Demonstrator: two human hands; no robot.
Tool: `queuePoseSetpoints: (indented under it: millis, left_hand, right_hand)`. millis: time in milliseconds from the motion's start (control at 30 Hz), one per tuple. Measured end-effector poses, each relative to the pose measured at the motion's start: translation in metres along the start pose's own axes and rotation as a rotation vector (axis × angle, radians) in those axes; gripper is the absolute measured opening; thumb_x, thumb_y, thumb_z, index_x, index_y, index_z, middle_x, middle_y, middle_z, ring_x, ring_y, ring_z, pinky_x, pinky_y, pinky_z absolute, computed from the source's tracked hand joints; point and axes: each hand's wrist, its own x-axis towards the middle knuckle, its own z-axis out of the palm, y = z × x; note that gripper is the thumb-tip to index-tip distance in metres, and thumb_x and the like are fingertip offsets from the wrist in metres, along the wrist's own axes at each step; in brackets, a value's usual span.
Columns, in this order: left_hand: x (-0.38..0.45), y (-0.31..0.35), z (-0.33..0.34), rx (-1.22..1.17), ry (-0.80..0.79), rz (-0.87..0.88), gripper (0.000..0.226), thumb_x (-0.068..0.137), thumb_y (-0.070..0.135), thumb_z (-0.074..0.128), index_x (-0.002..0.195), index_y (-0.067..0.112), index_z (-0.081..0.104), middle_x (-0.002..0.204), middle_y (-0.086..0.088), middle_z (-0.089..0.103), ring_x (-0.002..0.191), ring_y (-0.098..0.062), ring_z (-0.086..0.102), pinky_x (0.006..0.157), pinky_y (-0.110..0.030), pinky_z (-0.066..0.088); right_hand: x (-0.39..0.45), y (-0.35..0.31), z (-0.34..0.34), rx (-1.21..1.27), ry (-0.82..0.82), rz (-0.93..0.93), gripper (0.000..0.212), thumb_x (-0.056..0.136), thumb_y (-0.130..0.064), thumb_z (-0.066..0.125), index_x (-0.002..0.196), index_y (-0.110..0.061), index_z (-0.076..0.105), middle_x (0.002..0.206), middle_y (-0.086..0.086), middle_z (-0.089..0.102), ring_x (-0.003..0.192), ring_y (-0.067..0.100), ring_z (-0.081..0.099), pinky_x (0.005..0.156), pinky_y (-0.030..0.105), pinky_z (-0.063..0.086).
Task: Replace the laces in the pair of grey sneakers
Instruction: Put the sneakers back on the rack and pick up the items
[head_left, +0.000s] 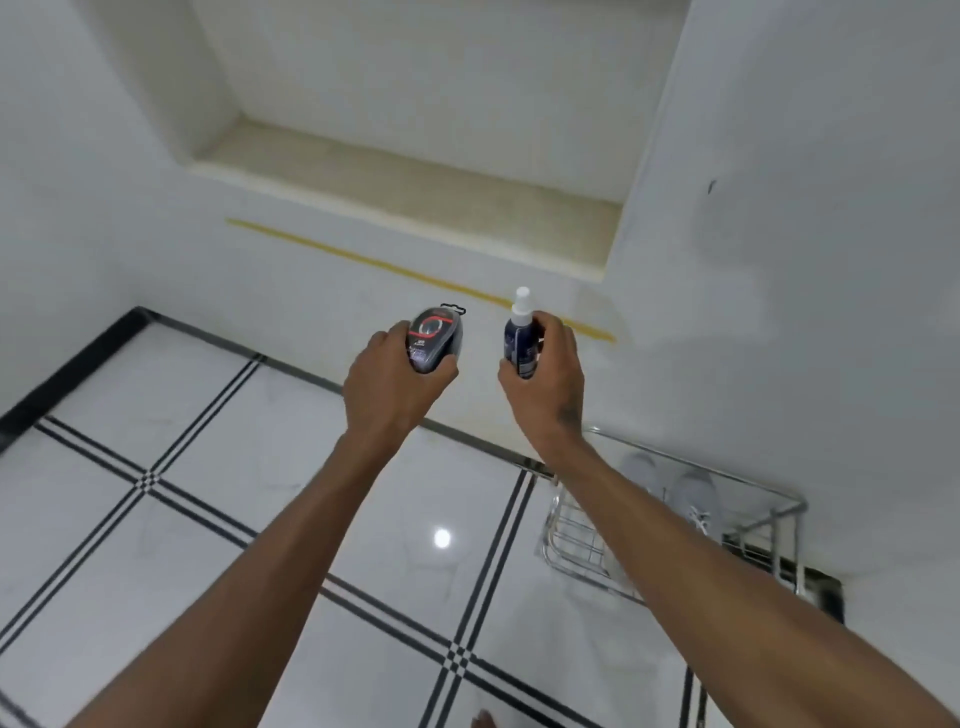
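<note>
My left hand (387, 382) grips a dark oval shoe-shine sponge case (434, 338) with a red ring on its lid. My right hand (548, 374) holds a dark blue spray bottle (519, 340) with a white nozzle, upright. Both are held out in front of me, above the floor and near the white wall. A pair of grey sneakers (693, 491) with white laces sits in a metal wire rack (576, 551) on the floor at the lower right, partly hidden behind my right forearm.
The floor is glossy white tile with black stripes (148, 480). A recessed niche with a beige ledge (415, 184) opens in the wall ahead, with a yellow tape line (363, 260) below it. A white wall stands close on the right.
</note>
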Motion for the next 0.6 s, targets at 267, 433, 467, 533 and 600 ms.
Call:
queuePoseSetpoints:
  millis: [267, 433, 467, 533, 600]
  left_hand:
    - [0.078, 0.054, 0.002, -0.021, -0.063, 0.011, 0.047, 0.075, 0.052, 0.062, 0.108, 0.018, 0.060, 0.102, -0.003, 0.063, 0.094, -0.028, 0.061, 0.083, -0.042, 0.054]
    - [0.145, 0.077, 0.034, -0.042, -0.057, 0.040, 0.047, 0.077, 0.052, 0.062, 0.107, 0.017, 0.061, 0.101, -0.004, 0.061, 0.094, -0.029, 0.061, 0.081, -0.041, 0.053]
    - [0.161, 0.081, 0.042, -0.038, -0.052, 0.037, 0.048, 0.077, 0.052, 0.063, 0.109, 0.017, 0.061, 0.102, -0.004, 0.061, 0.096, -0.029, 0.061, 0.082, -0.040, 0.053]
    - [0.188, 0.086, 0.058, -0.014, -0.053, 0.036, 0.051, 0.077, 0.054, 0.064, 0.113, 0.017, 0.060, 0.105, -0.005, 0.061, 0.099, -0.029, 0.060, 0.082, -0.038, 0.051]
    - [0.215, 0.093, 0.077, 0.006, -0.060, 0.067, 0.053, 0.077, 0.052, 0.066, 0.116, 0.016, 0.059, 0.107, -0.006, 0.061, 0.101, -0.030, 0.060, 0.081, -0.039, 0.049]
  right_hand:
    - [0.094, -0.017, -0.012, -0.008, 0.129, 0.037, 0.053, 0.079, -0.002, 0.071, 0.124, -0.021, 0.051, 0.113, -0.008, 0.055, 0.090, 0.006, 0.050, 0.078, 0.029, 0.048]
    - [0.161, 0.001, -0.002, 0.006, 0.166, 0.065, 0.052, 0.080, 0.001, 0.066, 0.123, -0.022, 0.050, 0.113, -0.003, 0.057, 0.094, 0.017, 0.058, 0.080, 0.042, 0.056]
    - [0.175, 0.007, 0.003, 0.003, 0.180, 0.078, 0.051, 0.080, 0.002, 0.066, 0.123, -0.022, 0.050, 0.113, -0.002, 0.057, 0.095, 0.019, 0.058, 0.080, 0.044, 0.057]
    - [0.200, 0.018, 0.013, -0.017, 0.191, 0.108, 0.048, 0.080, 0.002, 0.066, 0.120, -0.020, 0.051, 0.112, -0.002, 0.057, 0.095, 0.020, 0.058, 0.081, 0.044, 0.056]
    - [0.223, 0.029, 0.022, -0.054, 0.196, 0.126, 0.047, 0.080, 0.002, 0.066, 0.118, -0.021, 0.051, 0.110, -0.004, 0.056, 0.094, 0.018, 0.058, 0.080, 0.040, 0.055]
